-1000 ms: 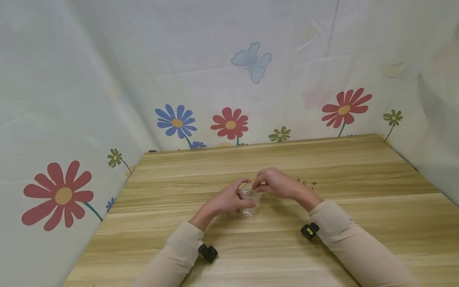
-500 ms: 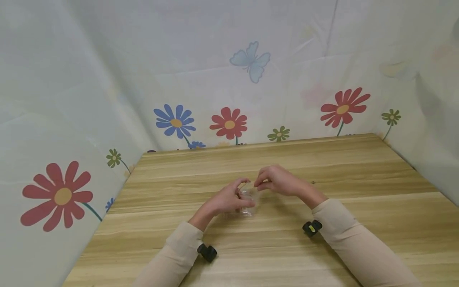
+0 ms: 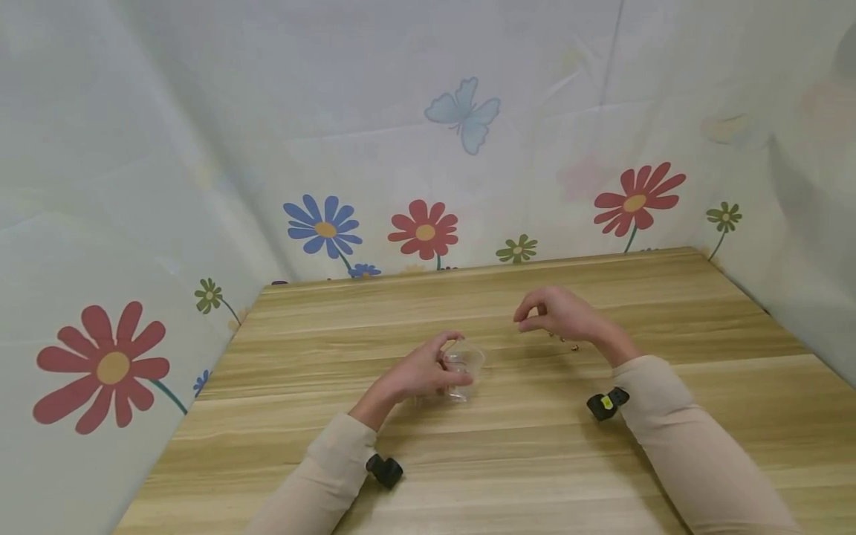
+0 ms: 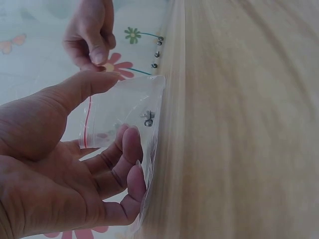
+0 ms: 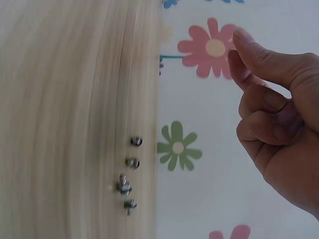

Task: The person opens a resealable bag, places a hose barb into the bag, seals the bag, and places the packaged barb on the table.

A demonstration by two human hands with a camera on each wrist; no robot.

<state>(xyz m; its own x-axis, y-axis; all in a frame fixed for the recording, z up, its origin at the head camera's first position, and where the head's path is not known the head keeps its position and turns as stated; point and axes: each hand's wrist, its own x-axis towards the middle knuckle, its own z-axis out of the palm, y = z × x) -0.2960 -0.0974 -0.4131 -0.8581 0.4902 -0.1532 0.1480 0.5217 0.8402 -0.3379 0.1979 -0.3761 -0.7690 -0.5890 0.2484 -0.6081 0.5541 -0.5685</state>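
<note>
A clear zip-lock bag point(image 4: 124, 107) with a red line along its mouth is held by my left hand point(image 3: 424, 369), thumb on one side and curled fingers on the other. Inside it, small metal screws point(image 4: 148, 118) show in the left wrist view. My right hand point(image 3: 558, 312) is raised above the table, away from the bag. Its thumb and index fingertips stand slightly apart with nothing seen between them, and its other fingers are curled. Several small metal screws point(image 5: 124, 186) lie on the tabletop near the right hand, partly hidden by it in the head view.
The wood-grain table point(image 3: 321, 319) runs back to a white cloth wall point(image 3: 374, 111) printed with flowers and a butterfly. More cloth encloses the left and right sides. A black wrist camera point(image 3: 384, 471) sits on the left sleeve, another camera point(image 3: 607, 403) on the right.
My right hand has left the bag's mouth and moved right and a little farther back, over by the loose screws. The left hand keeps holding the bag in nearly the same place.
</note>
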